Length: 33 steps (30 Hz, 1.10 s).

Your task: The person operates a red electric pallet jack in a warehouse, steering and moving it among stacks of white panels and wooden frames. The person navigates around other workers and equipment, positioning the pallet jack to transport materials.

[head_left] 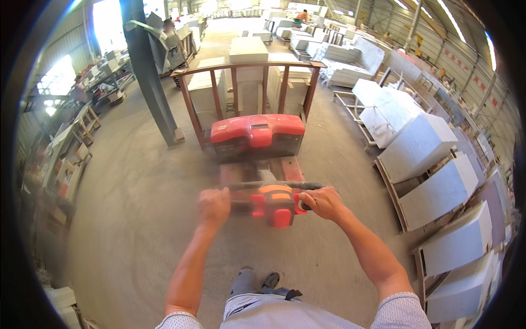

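In front of me stands a red and black electric pallet truck (257, 131), its control handle (276, 205) reaching back toward my body. My left hand (214, 207), slightly blurred, is closed round the left grip of that handle. On the right grip my right hand (324, 202) is wrapped, its thumb near the red control part. Beyond the truck's body a brown metal frame (246, 66) holds stacks of pale stone slabs (249, 50). The truck's forks are hidden behind its body.
A dark steel column (150, 77) rises left of the frame. Along the right side, marble slabs (416, 145) lean on metal racks. Workbenches (68, 140) with clutter line the left. Further back are more slabs, a person (301, 18) at right and another person (169, 26) at left.
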### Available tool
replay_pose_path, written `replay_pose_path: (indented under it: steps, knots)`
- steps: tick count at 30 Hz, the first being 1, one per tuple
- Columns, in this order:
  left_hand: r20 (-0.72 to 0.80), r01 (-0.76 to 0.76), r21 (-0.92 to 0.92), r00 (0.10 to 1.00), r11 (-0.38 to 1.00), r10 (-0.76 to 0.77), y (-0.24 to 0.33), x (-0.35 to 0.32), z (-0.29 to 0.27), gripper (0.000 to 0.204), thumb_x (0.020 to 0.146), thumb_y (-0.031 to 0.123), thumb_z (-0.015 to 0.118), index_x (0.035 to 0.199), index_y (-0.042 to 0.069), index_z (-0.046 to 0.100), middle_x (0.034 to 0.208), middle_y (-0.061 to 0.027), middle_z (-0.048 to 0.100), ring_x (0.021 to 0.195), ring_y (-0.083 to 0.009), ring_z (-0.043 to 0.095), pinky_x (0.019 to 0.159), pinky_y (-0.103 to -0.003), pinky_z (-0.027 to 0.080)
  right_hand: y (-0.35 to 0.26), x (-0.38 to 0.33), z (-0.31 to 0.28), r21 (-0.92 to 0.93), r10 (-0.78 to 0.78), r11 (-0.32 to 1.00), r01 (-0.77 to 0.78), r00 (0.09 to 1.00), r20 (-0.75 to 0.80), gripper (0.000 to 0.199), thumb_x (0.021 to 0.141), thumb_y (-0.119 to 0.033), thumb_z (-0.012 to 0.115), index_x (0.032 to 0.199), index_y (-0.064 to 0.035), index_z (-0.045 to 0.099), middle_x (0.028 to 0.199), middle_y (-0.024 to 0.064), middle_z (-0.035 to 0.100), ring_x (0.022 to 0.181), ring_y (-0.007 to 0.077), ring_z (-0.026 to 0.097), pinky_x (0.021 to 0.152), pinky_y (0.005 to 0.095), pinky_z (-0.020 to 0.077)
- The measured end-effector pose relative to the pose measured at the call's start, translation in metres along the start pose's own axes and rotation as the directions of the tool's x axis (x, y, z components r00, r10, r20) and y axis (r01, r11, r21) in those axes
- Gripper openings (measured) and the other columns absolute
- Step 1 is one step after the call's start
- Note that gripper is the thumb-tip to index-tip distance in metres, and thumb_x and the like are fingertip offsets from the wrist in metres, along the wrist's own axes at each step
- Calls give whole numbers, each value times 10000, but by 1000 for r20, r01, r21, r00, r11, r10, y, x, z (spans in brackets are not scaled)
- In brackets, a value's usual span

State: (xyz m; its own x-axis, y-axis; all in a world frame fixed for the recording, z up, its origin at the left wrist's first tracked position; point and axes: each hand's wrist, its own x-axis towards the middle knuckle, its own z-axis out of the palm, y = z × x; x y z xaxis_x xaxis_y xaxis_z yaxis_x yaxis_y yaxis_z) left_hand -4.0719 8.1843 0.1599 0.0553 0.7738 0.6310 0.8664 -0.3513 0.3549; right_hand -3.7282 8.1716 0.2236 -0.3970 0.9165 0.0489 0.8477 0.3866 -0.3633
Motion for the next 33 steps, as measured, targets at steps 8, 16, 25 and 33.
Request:
replay_pose_path:
  steps: [8,16,25,33]
  knots:
    - [11,57,45,998,997,-57,-8,37,40,362,958,193,568,640,31,626,701,-158,648,731,-358,634,784,-467,479,45,53,-3,-60,-93,994,94,995,32,542,1012,-542,394,862,-141,727,811,66,719,776,316,682,690,426,519]
    - [-32,29,-50,999,998,-31,-18,77,59,319,915,160,601,625,27,611,667,-152,621,712,-358,615,775,-471,466,61,102,-28,193,-29,981,-18,971,238,596,938,-544,526,1403,-173,566,1070,87,745,929,280,701,851,371,531]
    - [-20,45,-60,999,997,-46,-18,96,71,288,890,131,615,622,26,602,662,-162,608,716,-368,590,774,-473,453,71,136,-41,188,-114,982,25,870,479,970,809,-691,659,1559,-167,338,1222,165,679,1083,350,650,935,418,481]
    - [-35,62,-39,997,997,-63,-17,95,81,296,906,105,586,625,18,553,698,-183,571,764,-397,552,769,-499,437,88,152,-46,306,-155,951,-46,786,599,937,840,-574,666,1578,-140,286,1137,133,726,1005,314,679,869,401,487]
